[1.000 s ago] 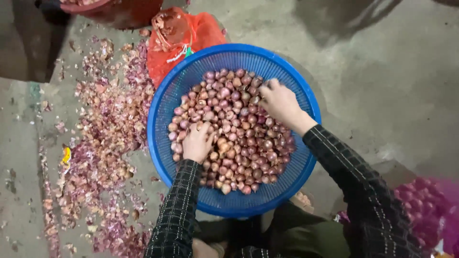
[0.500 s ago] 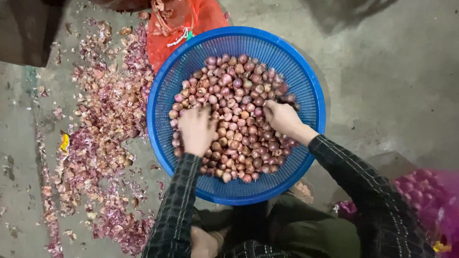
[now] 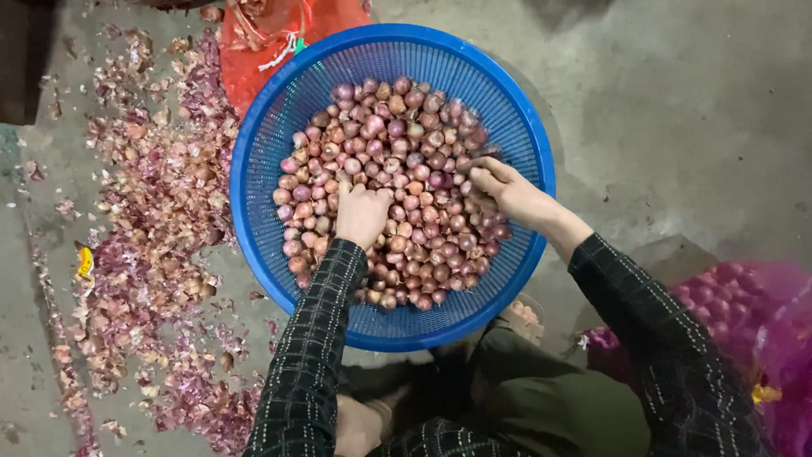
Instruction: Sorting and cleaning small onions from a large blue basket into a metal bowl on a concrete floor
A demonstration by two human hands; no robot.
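Blue plastic mesh, round and wide, is forming the basket [image 3: 262, 182] that is sitting on the grey concrete floor [image 3: 677, 110] under both hands. The left hand [image 3: 362, 213] is lying knuckles-up on the heap of small reddish-purple shallots [image 3: 397, 135], fingers curled into them. The right hand [image 3: 512, 193], just beside it, is pinching shallots between thumb and bent fingers. Left of the left hand, papery purple peelings [image 3: 144, 220] are littering the floor; beyond both hands an orange net sack [image 3: 245, 59] is touching the basket rim.
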